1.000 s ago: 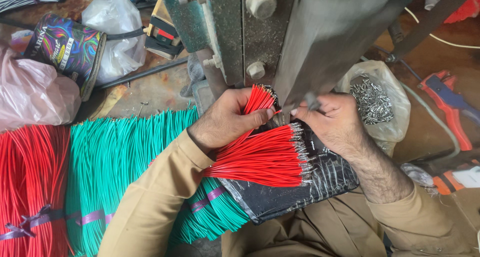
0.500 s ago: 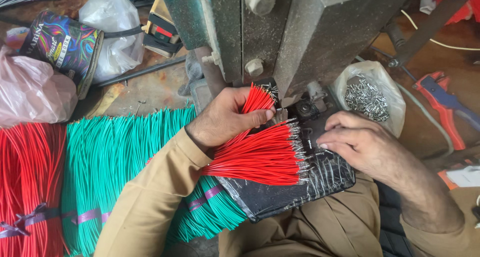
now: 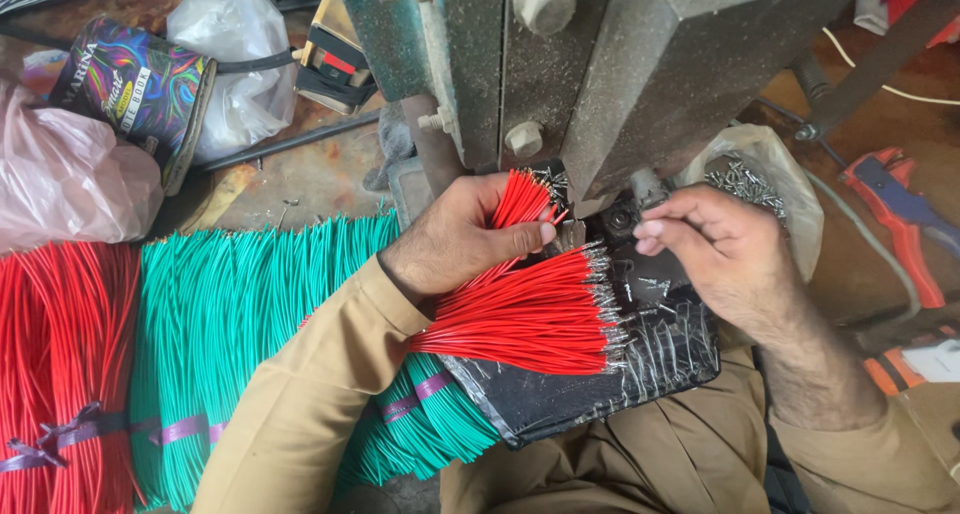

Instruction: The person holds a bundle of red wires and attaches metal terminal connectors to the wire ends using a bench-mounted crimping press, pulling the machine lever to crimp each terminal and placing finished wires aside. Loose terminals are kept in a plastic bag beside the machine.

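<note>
My left hand grips a small bunch of red wires, holding their ends up under the green metal press. A fan of red wires with metal terminals lies on a black sheet across my lap, just below that hand. My right hand hovers right of the press foot, fingertips pinched together near a small metal part; I cannot tell whether it holds anything. A clear bag of small metal terminals sits behind my right hand.
Bundles of green wires and red wires, tied with purple tape, lie at left. A colourful tin, plastic bags and a pink bag sit behind them. Red-handled pliers lie at right.
My right hand drew back from the press foot toward the right, then came back closer to it. My left hand stayed on the red wires under the press.
</note>
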The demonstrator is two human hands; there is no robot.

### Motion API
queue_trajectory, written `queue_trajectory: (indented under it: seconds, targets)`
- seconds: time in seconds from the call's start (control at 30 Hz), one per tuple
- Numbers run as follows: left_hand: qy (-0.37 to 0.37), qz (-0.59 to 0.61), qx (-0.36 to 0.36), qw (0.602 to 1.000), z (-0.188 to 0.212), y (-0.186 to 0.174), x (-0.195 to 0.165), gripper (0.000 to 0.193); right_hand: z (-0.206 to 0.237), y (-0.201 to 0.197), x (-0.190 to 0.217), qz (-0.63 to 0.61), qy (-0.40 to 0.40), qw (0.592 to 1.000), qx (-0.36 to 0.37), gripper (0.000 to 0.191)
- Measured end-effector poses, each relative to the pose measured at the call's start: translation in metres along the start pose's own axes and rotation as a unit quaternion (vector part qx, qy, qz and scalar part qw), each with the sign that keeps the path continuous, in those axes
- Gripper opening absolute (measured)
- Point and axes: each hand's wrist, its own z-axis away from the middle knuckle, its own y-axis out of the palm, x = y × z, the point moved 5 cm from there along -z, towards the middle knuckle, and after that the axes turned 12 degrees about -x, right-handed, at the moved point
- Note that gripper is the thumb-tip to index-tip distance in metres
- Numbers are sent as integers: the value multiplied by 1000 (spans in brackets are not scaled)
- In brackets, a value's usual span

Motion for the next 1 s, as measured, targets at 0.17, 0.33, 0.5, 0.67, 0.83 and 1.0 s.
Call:
queue_trajectory:
  seconds: [0.17,0.33,0.5,0.67,0.83,1.0]
  targets:
    - [2,-9,3,1000,-2,-1,0,16,-3,30,-2,-77,-35,996,8,11]
    - [2,-6,6,1000,-1,-4,0,16,-9,42,-9,9,-34,999,-14,5]
    - [0,-8,9,1000,0,-4,0,17,-11,42,-11,41,-31,999,-4,5]
    - [-1,-19,7,1000,-4,0,0,17,-15,36,-8,59,-73,996,-7,10]
    - [3,-27,1,1000,-4,5,-5,17,-9,33,-10,19,-1,1000,2,9]
    - [23,-25,33,999,2,10,-11,18,9,13,22,6,-60,996,64,14]
